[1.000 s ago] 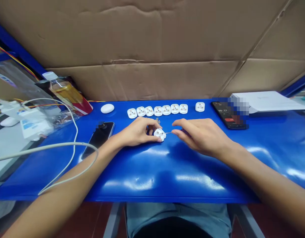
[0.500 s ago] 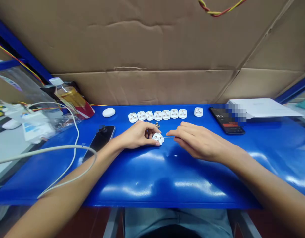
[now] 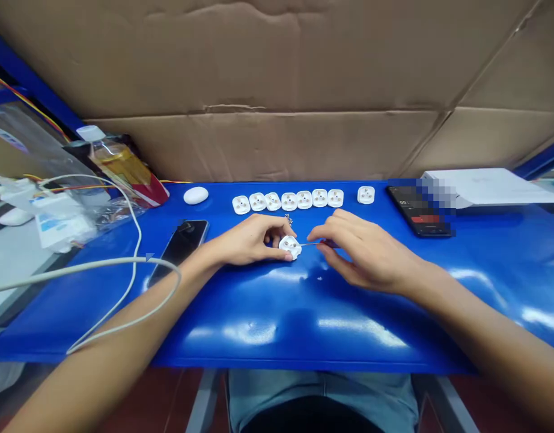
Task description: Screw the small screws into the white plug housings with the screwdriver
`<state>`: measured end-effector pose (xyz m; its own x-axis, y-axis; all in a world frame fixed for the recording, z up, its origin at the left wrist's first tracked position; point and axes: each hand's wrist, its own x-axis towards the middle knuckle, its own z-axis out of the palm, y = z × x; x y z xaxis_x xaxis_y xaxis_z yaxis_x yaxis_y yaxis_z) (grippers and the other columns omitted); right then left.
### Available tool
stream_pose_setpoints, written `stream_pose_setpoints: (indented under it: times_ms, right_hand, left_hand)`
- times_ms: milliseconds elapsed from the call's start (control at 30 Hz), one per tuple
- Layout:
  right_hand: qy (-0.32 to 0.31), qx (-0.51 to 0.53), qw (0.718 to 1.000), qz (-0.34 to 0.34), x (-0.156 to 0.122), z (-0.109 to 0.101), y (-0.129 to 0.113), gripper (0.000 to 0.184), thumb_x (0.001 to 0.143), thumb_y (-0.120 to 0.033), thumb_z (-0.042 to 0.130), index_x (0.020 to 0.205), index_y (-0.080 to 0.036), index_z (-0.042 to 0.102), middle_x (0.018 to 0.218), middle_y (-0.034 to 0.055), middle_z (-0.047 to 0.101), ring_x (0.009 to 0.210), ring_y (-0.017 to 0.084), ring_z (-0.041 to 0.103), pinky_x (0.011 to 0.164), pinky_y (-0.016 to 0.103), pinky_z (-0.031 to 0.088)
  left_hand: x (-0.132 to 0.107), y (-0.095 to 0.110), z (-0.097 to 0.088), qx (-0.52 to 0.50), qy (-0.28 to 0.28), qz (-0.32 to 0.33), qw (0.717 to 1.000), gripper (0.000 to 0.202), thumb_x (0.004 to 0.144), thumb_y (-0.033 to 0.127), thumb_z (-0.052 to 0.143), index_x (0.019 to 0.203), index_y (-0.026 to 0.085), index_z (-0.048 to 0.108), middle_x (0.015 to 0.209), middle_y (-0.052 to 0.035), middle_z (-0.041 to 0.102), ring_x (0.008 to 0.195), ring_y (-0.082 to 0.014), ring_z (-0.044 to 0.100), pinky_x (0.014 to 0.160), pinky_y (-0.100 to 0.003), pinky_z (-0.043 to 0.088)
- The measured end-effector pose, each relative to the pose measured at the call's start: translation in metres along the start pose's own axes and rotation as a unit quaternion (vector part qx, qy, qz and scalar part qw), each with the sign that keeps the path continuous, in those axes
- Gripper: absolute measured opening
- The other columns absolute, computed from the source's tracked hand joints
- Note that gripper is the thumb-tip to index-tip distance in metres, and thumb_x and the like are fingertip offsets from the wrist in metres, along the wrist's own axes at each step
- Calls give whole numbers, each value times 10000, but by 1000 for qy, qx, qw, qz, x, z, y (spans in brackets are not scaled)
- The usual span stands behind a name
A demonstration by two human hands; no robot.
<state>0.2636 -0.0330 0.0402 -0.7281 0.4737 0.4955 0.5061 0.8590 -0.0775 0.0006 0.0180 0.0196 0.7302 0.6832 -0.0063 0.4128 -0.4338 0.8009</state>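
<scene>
My left hand (image 3: 254,239) pinches a small white plug housing (image 3: 289,247) with metal parts inside, tilted toward the right. My right hand (image 3: 365,249) is closed around a thin screwdriver (image 3: 309,244). Its slim metal shaft points left and its tip meets the side of the housing; the handle is mostly covered by my fingers. Just behind the left fingertips lies a little heap of small screws (image 3: 289,219), partly hidden. Several similar white plug housings (image 3: 288,201) stand in a row farther back, and one more housing (image 3: 366,195) sits apart to their right.
A white rounded case (image 3: 196,195) and a dark phone (image 3: 180,243) lie on the left. A white cable (image 3: 135,264) loops over my left forearm. Behind are a bottle (image 3: 119,162) and a cardboard wall (image 3: 259,144). On the right, another phone (image 3: 416,210) touches a white box (image 3: 493,186).
The view has shifted slightly. My right index finger has lifted off the screwdriver's shaft and its grip sits a little farther back. My left hand still holds the housing.
</scene>
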Motion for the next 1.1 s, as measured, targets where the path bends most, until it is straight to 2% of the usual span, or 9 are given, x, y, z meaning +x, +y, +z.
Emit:
stream_pose_setpoints:
  times_ms: [100,267,433,600,667,767,867,1000,1100]
  right_hand:
    - [-13,-12,1000,-9,2,-5,-1,180,1017,-160,486,1118,-148,634,892,87,684,792,227,599,708,347,462]
    - [-29,-75,994,76,-3,0,1,254,1068,-332,490,1123,-152,661,804,72,710,701,227,629,652,332,412]
    - [-16,-1,999,35,-5,3,4,207,1044,-188,473,1117,-169,666,817,45,692,709,191,613,654,304,418]
    - [-51,42,997,-32,1,-9,5,270,997,-113,474,1194,-160,654,927,79,667,836,215,594,761,345,484]
    - [-45,38,998,-33,0,-10,7,244,991,-135,500,1176,-144,659,936,92,685,839,222,610,758,351,498]
    - [-4,-21,999,-26,-4,-6,9,193,1029,-248,542,1100,-140,685,838,80,702,739,215,614,677,339,473]
    - [29,-50,998,-25,-5,-2,9,178,1030,-210,521,1038,-158,691,739,42,675,647,194,590,609,322,430]
    - [10,22,999,-20,-4,-4,6,186,929,-118,527,1073,-145,641,902,90,713,792,220,648,684,333,504]
    - [-13,21,1000,10,-5,-6,5,195,935,-178,562,1118,-146,621,949,103,735,822,235,683,713,348,527]
  left_hand:
    - [0,3,0,-6,-1,-3,1000,352,833,451,834,1034,180,735,860,-9,679,754,-148,573,663,-253,408]
    - [0,2,0,-15,-5,2,1000,371,819,444,846,1049,172,743,838,-5,664,755,-146,574,671,-255,419]
    - [0,2,0,-35,-8,-1,999,348,805,424,855,1023,172,756,853,-13,686,758,-144,574,680,-260,419]
    - [0,2,-1,-32,-9,4,999,341,809,430,851,1028,184,762,857,-7,679,761,-146,563,681,-258,417]
    - [0,2,-2,-25,-17,7,1000,370,815,454,844,1054,184,762,866,-10,676,768,-149,561,692,-260,425]
    - [0,2,-3,-5,-33,11,999,409,829,487,826,1097,186,756,926,-30,696,809,-165,580,731,-274,444]
    - [-1,2,-2,13,-31,11,999,413,855,500,796,1140,205,748,920,-28,693,803,-168,580,720,-275,437]
    - [-1,2,-2,17,-27,5,999,414,862,501,794,1158,216,745,878,-13,669,778,-157,568,684,-258,421]
    - [-1,3,-2,18,-25,5,1000,420,860,503,798,1154,208,745,909,-21,683,799,-159,577,705,-260,432]
